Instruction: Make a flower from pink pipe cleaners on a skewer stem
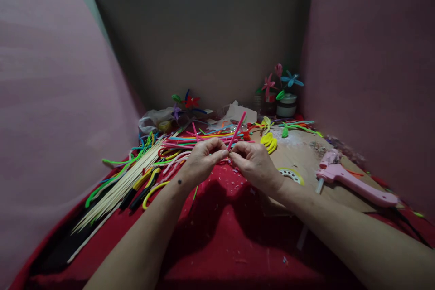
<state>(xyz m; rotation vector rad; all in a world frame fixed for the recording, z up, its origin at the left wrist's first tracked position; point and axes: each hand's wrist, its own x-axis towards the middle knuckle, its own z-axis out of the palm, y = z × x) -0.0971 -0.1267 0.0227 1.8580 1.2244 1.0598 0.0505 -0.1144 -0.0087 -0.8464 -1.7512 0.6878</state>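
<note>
A pink pipe cleaner (237, 130) slants up and to the right from between my two hands, above the red cloth. My left hand (205, 156) pinches it near its lower end, thumb against fingers. Close beside, my right hand (253, 161) is also closed in a pinch at that lower end. The fingertips of both hands nearly meet there and hide the part they hold. Just behind my hands lies a loose pile of coloured pipe cleaners (176, 145).
Thin wooden sticks (125, 186) and yellow-black pliers (144, 188) lie at left. On cardboard (288, 156) at right are a pink glue gun (353, 183), a tape roll (291, 175) and yellow petals (269, 143). Pipe-cleaner flowers (290, 79) stand at the back near a jar (286, 105).
</note>
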